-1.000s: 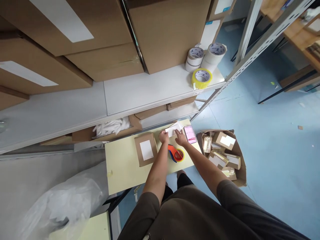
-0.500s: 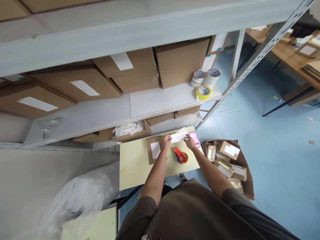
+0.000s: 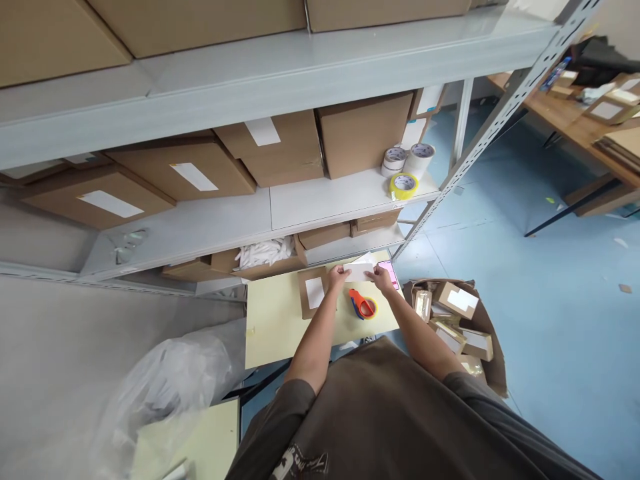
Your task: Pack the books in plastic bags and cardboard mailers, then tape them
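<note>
My left hand [image 3: 338, 276] and my right hand [image 3: 383, 279] both pinch a white paper label [image 3: 359, 271] over the far edge of a small pale yellow table [image 3: 273, 323]. The left hand has its left end, the right hand its right end. A small brown box with a white label [image 3: 313, 292] lies just left of my left hand. An orange tape dispenser with a yellow roll [image 3: 363, 306] lies on the table between my forearms. A pink phone [image 3: 391, 273] rests beside my right hand.
A torn-open carton [image 3: 453, 319] of small labelled boxes sits on the blue floor to the right. Grey metal shelving [image 3: 310, 200] behind the table holds large cardboard boxes and tape rolls [image 3: 405, 170]. A clear plastic bag [image 3: 170, 387] lies at lower left.
The camera has tilted up and back, bringing an upper shelf into view. Both hands have stayed on the white label, which now sits a little flatter and closer to the small box.
</note>
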Action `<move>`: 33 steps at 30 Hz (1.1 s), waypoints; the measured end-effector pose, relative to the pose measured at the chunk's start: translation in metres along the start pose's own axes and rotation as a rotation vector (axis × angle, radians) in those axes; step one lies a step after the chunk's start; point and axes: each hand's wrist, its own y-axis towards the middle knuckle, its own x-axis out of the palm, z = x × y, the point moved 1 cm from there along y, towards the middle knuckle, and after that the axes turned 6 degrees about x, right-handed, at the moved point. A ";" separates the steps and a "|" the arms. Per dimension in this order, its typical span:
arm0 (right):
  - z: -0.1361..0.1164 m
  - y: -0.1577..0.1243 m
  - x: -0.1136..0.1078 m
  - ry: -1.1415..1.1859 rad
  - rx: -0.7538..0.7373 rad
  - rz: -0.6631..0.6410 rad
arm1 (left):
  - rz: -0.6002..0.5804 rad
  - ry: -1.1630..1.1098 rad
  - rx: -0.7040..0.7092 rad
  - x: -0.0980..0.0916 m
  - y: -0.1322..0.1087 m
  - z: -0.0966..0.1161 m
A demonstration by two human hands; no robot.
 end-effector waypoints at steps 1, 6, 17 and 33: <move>0.001 -0.001 -0.001 0.006 0.012 0.006 | 0.005 0.002 -0.013 0.003 0.000 0.000; 0.009 -0.004 -0.008 0.053 0.055 0.024 | 0.012 -0.054 -0.017 0.007 -0.003 -0.004; 0.014 -0.007 -0.021 0.217 0.076 -0.122 | 0.016 -0.251 0.013 -0.008 -0.015 0.004; -0.019 -0.028 0.001 0.370 0.022 -0.255 | -0.129 -0.010 0.282 0.022 -0.061 0.051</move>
